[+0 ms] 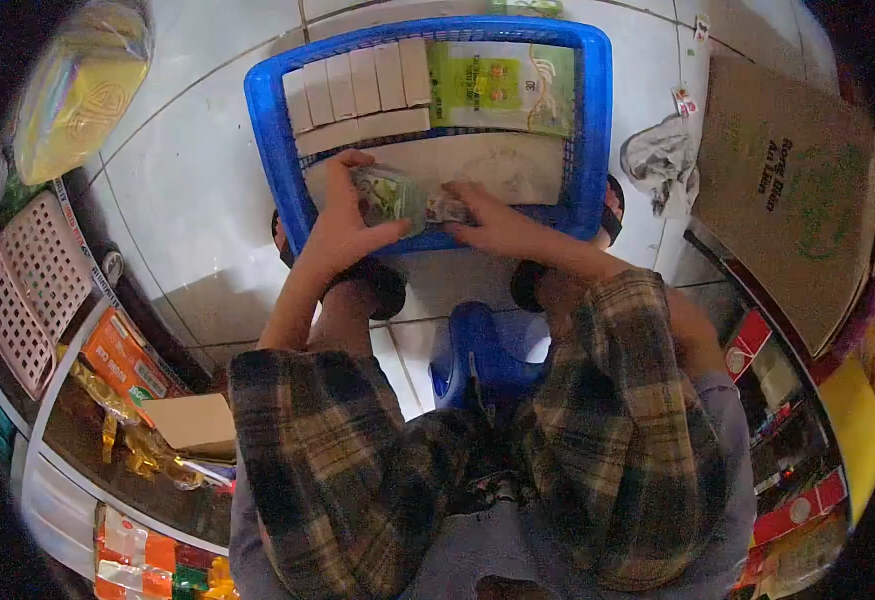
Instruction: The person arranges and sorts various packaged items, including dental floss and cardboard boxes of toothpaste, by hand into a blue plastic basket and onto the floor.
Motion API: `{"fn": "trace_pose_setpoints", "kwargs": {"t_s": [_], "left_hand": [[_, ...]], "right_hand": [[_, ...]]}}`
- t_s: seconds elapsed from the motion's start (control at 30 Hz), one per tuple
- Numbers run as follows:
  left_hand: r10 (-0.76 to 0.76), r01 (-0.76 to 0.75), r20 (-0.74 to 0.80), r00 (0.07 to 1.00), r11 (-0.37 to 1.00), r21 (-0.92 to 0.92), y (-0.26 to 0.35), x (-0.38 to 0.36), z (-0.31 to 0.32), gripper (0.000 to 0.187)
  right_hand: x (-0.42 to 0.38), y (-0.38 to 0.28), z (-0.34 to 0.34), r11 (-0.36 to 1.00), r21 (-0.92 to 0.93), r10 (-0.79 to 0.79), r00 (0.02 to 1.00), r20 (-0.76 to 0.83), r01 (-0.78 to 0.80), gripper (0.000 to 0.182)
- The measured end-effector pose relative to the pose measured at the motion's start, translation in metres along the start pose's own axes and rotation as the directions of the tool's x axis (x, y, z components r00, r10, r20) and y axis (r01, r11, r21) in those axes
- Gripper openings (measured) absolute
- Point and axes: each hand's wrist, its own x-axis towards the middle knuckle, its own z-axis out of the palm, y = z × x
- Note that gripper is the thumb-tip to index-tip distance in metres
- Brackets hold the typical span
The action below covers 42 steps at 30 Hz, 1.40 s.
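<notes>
A small clear packet with green print (pixel 386 198) is gripped by my left hand (pixel 346 222), thumb on the near side and fingers on the far side. My right hand (pixel 493 228) pinches a small pale, dark-patterned piece (pixel 446 208) at the packet's right; I cannot tell whether it is part of the same packet. Both hands are over the near part of a blue plastic basket (pixel 263 120). Inside it stand a row of white boxes (pixel 363 85) at the back left, a green and white package (pixel 503 88) at the back right, and a pale flat package (pixel 513 165) in front.
A blue stool (pixel 483 350) is below me. To the right are crumpled grey plastic (pixel 661 160) and a cardboard box (pixel 788 190). A pink perforated basket (pixel 33 285) and an orange box (pixel 128 355) sit on the left shelf. A yellow wrapped pack (pixel 83 100) lies at the upper left.
</notes>
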Motion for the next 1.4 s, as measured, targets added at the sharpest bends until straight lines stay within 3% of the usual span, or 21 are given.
{"fn": "trace_pose_setpoints", "kwargs": {"t_s": [0.07, 0.13, 0.17, 0.27, 0.3, 0.33, 0.37, 0.43, 0.5, 0.53, 0.6, 0.63, 0.83, 0.9, 0.93, 1.0, 1.03, 1.1, 1.2, 1.33, 1.4], "left_hand": [[0.057, -0.057, -0.011, 0.998, 0.998, 0.007, 0.002, -0.001, -0.003, 0.072], [0.111, -0.11, -0.023, 0.994, 0.994, 0.014, 0.006, 0.0, -0.004, 0.072], [0.195, -0.194, -0.022, 0.98, 0.98, 0.034, 0.009, 0.001, -0.005, 0.072], [0.394, -0.394, 0.01, 0.919, 0.917, 0.068, 0.02, 0.012, 0.002, 0.072], [0.504, -0.506, 0.044, 0.862, 0.859, 0.078, 0.025, 0.018, 0.008, 0.073], [0.506, -0.508, 0.041, 0.861, 0.858, 0.073, 0.03, 0.024, 0.015, 0.073], [0.55, -0.575, 0.173, 0.817, 0.801, 0.167, 0.037, 0.031, 0.023, 0.072], [0.57, -0.642, 0.305, 0.763, 0.725, 0.249, 0.044, 0.045, 0.043, 0.071], [0.559, -0.768, 0.528, 0.639, 0.501, 0.399, 0.043, 0.055, 0.067, 0.069], [0.561, -0.772, 0.531, 0.635, 0.495, 0.399, 0.039, 0.056, 0.077, 0.069], [0.529, -0.78, 0.574, 0.625, 0.427, 0.456, 0.033, 0.058, 0.093, 0.066], [0.539, -0.781, 0.566, 0.624, 0.42, 0.461, 0.031, 0.061, 0.098, 0.066], [0.588, -0.805, 0.555, 0.588, 0.49, 0.334, 0.03, 0.081, 0.114, 0.06], [0.553, -0.697, 0.431, 0.713, 0.628, 0.346, 0.024, 0.073, 0.109, 0.055], [0.553, -0.701, 0.439, 0.708, 0.626, 0.342, 0.022, 0.069, 0.108, 0.055], [0.312, -0.331, 0.11, 0.944, 0.891, 0.31, 0.018, 0.06, 0.108, 0.049], [0.31, -0.33, 0.115, 0.944, 0.891, 0.311, 0.018, 0.061, 0.107, 0.049], [-0.067, 0.054, 0.246, 0.967, 0.997, 0.059, 0.019, 0.064, 0.106, 0.044], [0.097, -0.075, 0.218, 0.971, 0.992, -0.104, 0.012, 0.067, 0.118, 0.041], [0.106, -0.094, 0.208, 0.972, 0.993, -0.067, 0.0, 0.066, 0.124, 0.042], [0.038, 0.015, 0.207, 0.978, 0.968, -0.25, -0.009, 0.064, 0.127, 0.043]], "right_hand": [[0.009, -0.01, 0.003, 0.993, 0.114, -0.004, 0.994, 0.105, -0.008, 0.049], [0.013, -0.029, 0.0, 0.888, 0.458, -0.143, 0.973, 0.18, 0.045, 0.047], [0.013, -0.026, 0.003, 0.889, 0.457, -0.141, 0.973, 0.181, 0.044, 0.047], [0.008, -0.022, 0.005, 0.948, 0.218, -0.262, 0.958, 0.113, 0.234, 0.041], [-0.001, -0.038, -0.003, 0.985, -0.103, -0.097, 0.938, 0.334, 0.138, 0.043], [-0.011, -0.049, -0.007, 0.899, -0.426, 0.132, 0.868, 0.478, 0.098, 0.045], [-0.022, -0.05, -0.006, 0.897, -0.432, 0.137, 0.868, 0.478, 0.097, 0.045], [-0.045, -0.051, -0.004, 0.669, -0.54, -0.306, 0.852, 0.426, 0.51, 0.043], [-0.061, -0.071, -0.026, 0.735, -0.436, -0.228, 0.796, 0.561, 0.519, 0.042], [-0.068, -0.077, -0.035, 0.796, -0.333, -0.16, 0.706, 0.69, 0.505, 0.042], [-0.083, -0.067, -0.04, 0.885, -0.264, -0.094, 0.704, 0.704, 0.383, 0.042], [-0.087, -0.062, -0.042, 0.951, -0.191, -0.032, 0.689, 0.724, 0.245, 0.041], [-0.095, -0.08, -0.064, 0.918, -0.243, -0.107, 0.785, 0.61, 0.314, 0.037], [-0.096, -0.067, -0.057, 0.932, -0.222, -0.101, 0.795, 0.599, 0.286, 0.036], [-0.095, -0.064, -0.055, 0.943, -0.203, -0.095, 0.797, 0.596, 0.264, 0.035], [-0.097, -0.056, -0.056, 0.941, -0.201, -0.12, 0.822, 0.556, 0.273, 0.035], [-0.096, -0.057, -0.057, 0.937, -0.204, -0.144, 0.843, 0.518, 0.285, 0.034], [-0.095, -0.053, -0.053, 0.932, -0.179, -0.207, 0.868, 0.452, 0.315, 0.034], [-0.091, -0.051, -0.051, 0.929, -0.183, -0.226, 0.883, 0.412, 0.323, 0.033], [-0.09, -0.053, -0.055, 0.955, -0.163, -0.165, 0.9, 0.403, 0.248, 0.034], [-0.091, -0.052, -0.055, 0.963, -0.14, -0.161, 0.908, 0.386, 0.23, 0.034]]}}
